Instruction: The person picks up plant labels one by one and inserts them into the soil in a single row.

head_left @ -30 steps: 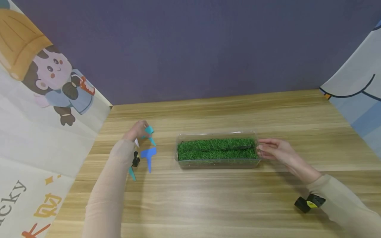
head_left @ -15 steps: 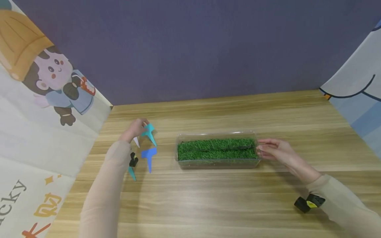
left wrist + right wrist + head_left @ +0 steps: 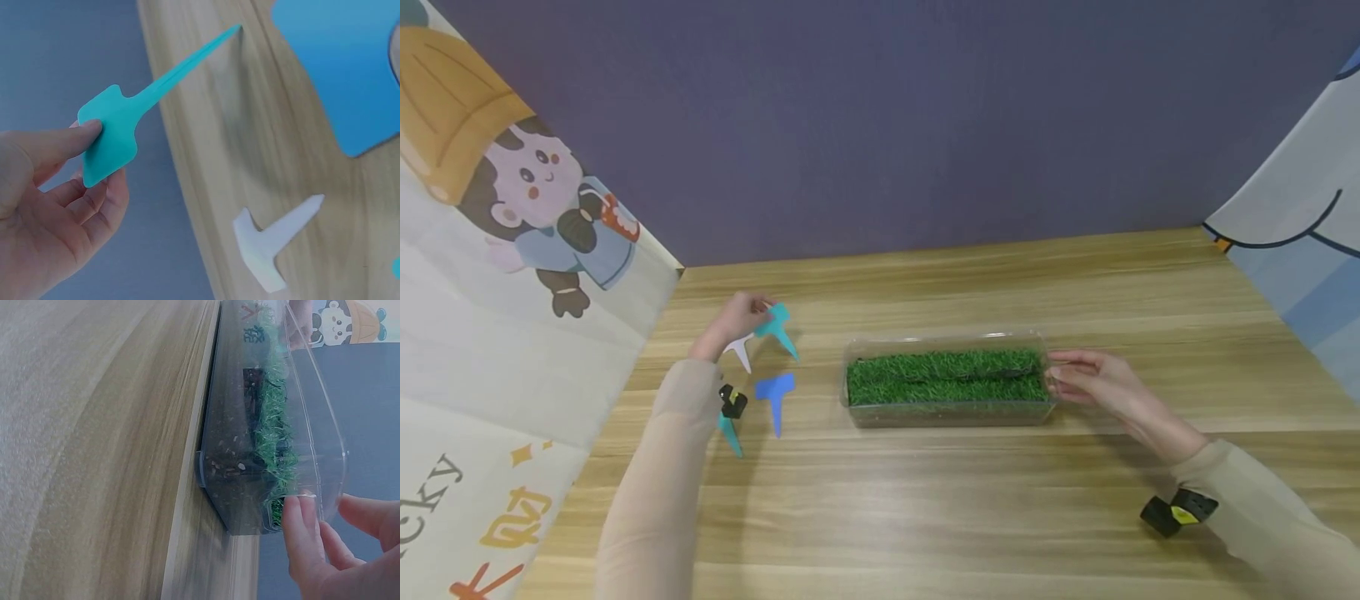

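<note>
My left hand (image 3: pixel 737 318) pinches a turquoise T-shaped plant label (image 3: pixel 115 134) by its wide head, thumb on the front face. Its pointed stem slants toward the tabletop; whether the tip touches the wood I cannot tell. Close by lie a white plant label (image 3: pixel 265 247) and a blue plant label (image 3: pixel 776 390). Another turquoise label (image 3: pixel 730 437) is partly hidden behind the left wrist. At mid-table stands a long clear plastic box (image 3: pixel 953 413) with strips of artificial grass (image 3: pixel 947 365) inside. My right hand (image 3: pixel 337 550) grips the rim at the box's right end between thumb and fingers.
The wooden table (image 3: pixel 925 508) reaches back to a dark blue wall (image 3: pixel 925 125). Printed cartoon sheets (image 3: pixel 475 350) border it at left and right. A small black camera (image 3: pixel 1180 510) is worn on the right wrist.
My left hand has lifted the turquoise label slightly and drawn it away toward the back, uncovering more of the white label. The right hand and the box have stayed in place.
</note>
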Action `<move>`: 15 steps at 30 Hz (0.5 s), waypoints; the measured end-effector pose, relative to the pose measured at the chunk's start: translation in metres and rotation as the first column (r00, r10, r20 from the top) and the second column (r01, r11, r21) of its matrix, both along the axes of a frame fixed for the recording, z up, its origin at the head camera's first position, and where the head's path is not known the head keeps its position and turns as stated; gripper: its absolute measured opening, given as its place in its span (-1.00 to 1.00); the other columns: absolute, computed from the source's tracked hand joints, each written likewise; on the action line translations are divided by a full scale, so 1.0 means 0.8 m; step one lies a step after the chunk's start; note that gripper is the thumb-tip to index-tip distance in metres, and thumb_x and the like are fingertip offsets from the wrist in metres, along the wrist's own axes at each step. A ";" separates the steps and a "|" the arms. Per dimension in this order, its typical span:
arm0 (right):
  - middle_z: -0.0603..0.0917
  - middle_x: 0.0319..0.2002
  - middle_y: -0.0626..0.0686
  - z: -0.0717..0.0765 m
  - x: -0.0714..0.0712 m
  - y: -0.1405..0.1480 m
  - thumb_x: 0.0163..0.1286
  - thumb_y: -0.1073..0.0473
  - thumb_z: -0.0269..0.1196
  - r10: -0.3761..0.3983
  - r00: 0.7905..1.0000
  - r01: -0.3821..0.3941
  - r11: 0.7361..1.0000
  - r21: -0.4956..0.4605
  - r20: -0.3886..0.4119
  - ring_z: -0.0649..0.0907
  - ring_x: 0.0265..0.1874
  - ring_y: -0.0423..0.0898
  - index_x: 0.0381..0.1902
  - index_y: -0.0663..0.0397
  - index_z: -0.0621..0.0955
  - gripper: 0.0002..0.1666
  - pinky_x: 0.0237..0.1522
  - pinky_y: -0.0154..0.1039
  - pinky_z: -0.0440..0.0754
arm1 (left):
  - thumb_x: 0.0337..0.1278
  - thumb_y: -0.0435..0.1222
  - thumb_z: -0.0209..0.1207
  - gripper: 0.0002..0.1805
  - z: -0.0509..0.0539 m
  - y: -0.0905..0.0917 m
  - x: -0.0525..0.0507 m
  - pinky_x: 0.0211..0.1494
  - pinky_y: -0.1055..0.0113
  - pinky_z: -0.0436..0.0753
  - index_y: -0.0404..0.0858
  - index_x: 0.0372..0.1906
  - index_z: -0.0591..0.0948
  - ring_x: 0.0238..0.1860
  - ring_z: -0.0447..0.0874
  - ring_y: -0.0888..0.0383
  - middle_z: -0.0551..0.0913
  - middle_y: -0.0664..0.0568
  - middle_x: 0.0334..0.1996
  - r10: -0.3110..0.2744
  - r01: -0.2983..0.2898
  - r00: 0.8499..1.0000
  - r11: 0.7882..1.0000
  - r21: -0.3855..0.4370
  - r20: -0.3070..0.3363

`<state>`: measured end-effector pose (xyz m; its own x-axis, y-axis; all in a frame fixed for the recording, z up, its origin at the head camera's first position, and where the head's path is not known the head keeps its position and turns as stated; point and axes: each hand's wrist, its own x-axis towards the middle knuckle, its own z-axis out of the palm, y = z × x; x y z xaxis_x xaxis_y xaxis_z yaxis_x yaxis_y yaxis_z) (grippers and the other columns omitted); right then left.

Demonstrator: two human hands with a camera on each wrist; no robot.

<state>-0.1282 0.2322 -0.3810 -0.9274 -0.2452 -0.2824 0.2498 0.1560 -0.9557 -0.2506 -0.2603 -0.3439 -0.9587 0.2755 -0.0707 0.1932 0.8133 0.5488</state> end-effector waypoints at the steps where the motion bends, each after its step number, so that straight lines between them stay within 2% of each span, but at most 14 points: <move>1: 0.62 -0.17 0.04 0.000 0.000 0.000 0.27 0.19 0.12 0.000 1.000 0.000 1.000 -0.002 -0.002 0.63 -0.27 -0.24 0.21 0.49 0.11 -0.29 -0.13 -0.32 0.55 | 0.12 -0.46 -0.01 -0.71 0.002 0.001 0.001 -0.13 0.05 0.49 -0.54 -0.05 0.45 -0.18 0.45 -0.17 0.50 -0.37 -0.22 -0.003 0.003 1.000 1.000 0.001 -0.004; 9: 0.63 -0.20 0.01 -0.001 0.000 0.000 0.27 0.19 0.12 0.008 1.000 -0.009 1.000 -0.012 -0.019 0.63 -0.27 -0.23 0.20 0.51 0.12 -0.30 -0.13 -0.31 0.55 | 0.15 -0.44 -0.01 -0.71 0.016 0.017 0.008 -0.08 0.03 0.46 -0.47 -0.03 0.47 -0.16 0.44 -0.13 0.51 -0.31 -0.22 -0.023 0.021 0.999 0.999 -0.027 -0.048; 15: 0.63 -0.20 0.01 0.001 0.001 0.000 0.27 0.17 0.12 0.002 1.000 -0.002 1.000 -0.003 -0.012 0.63 -0.28 -0.23 0.21 0.50 0.11 -0.29 -0.14 -0.31 0.55 | 0.17 -0.40 -0.01 -0.70 0.028 0.033 0.011 -0.09 0.05 0.47 -0.42 0.00 0.47 -0.16 0.45 -0.10 0.52 -0.26 -0.21 -0.047 0.047 0.996 0.999 -0.007 -0.081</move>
<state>-0.1275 0.2320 -0.3799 -0.9301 -0.2480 -0.2710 0.2384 0.1538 -0.9589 -0.2416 -0.2337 -0.3212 -0.9472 0.3205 0.0054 0.2754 0.8050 0.5255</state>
